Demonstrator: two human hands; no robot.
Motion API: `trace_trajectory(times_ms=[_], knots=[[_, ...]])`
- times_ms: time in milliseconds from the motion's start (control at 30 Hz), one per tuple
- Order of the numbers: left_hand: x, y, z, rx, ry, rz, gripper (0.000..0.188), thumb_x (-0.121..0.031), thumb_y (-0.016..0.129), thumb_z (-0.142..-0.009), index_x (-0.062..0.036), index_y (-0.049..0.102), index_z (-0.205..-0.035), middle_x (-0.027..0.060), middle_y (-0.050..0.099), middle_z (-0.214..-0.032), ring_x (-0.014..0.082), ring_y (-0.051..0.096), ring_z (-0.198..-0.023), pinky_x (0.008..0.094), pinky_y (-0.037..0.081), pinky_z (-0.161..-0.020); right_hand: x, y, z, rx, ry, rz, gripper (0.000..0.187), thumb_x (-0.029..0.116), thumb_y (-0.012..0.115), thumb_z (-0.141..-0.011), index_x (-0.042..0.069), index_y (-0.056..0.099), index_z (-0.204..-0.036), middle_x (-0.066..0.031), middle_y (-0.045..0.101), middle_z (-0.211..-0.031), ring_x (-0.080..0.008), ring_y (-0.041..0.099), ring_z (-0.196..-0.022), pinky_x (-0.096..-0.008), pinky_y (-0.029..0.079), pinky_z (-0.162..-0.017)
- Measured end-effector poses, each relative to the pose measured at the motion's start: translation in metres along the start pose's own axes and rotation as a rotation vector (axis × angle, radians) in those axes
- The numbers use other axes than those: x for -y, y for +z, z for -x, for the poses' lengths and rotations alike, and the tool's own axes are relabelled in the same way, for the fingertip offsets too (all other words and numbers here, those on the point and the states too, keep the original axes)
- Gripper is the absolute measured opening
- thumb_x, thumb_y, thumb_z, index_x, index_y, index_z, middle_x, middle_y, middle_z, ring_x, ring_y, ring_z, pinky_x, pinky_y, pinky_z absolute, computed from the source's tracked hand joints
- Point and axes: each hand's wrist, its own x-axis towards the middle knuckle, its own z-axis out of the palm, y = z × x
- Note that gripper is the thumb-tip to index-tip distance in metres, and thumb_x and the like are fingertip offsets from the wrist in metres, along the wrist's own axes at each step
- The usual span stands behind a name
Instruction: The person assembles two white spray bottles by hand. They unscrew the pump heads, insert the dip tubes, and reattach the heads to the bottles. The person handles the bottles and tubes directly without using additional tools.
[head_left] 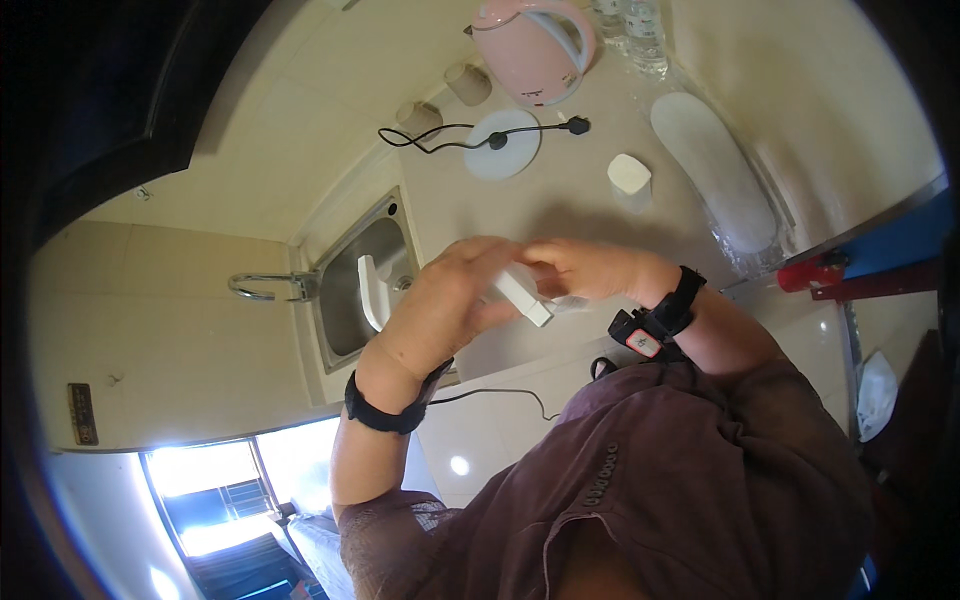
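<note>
Centrally held: white piece near the table's front edge

Table point(435, 205): beige; front edge passing just below the hands, wall along the right side. Steel sink point(340, 288), chrome faucet point(268, 286) beyond it: left. Room for moving: the stretch between the hands and a white round base point(515, 158) with black cord point(555, 127); narrower at right, where a white-topped container point(629, 174) stands near a long white pack point(712, 165) in clear wrap. Rear: pink kettle point(528, 58), clear bottles point(645, 38), two cups point(468, 84).

White piece point(524, 297): narrow, tilted, blunt end toward the front edge. Left hand point(445, 295): fingers bent over it, thumb beneath, grasping. Right hand point(590, 268): fingers bent at its upper part; cannot tell whether they grip. White curved part point(372, 292): beside the left hand, in front of the sink in view; cannot tell whether held.
</note>
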Motion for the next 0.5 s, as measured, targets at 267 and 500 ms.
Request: trace_trajectory(times_ms=[267,500], knots=[[0.001,0.002,0.003,-0.031,-0.045,0.035,0.052,-0.020,0.078,-0.071,-0.0032,0.060,-0.116,0.0144,0.063,-0.113,0.0340,0.059,-0.102,0.0384,0.050,-0.085,0.006,-0.004,-0.004,0.038,0.100,0.181,0.036,0.025,0.055,-0.089,0.002,0.058,-0.117,-0.0136,0.066,-0.099,-0.0222,0.062,-0.086,-0.0346,0.048,-0.077],[0.003,0.019,0.011,-0.240,-0.054,-0.204,0.044,-0.029,0.078,-0.073,-0.0052,0.065,-0.107,0.0147,0.066,-0.082,0.0326,0.064,-0.075,0.0391,0.052,-0.065,-0.028,0.031,-0.002,-0.341,-0.272,0.059,0.033,0.017,0.067,-0.083,0.008,0.063,-0.115,-0.0094,0.066,-0.099,-0.0243,0.062,-0.087,-0.0345,0.049,-0.078]])
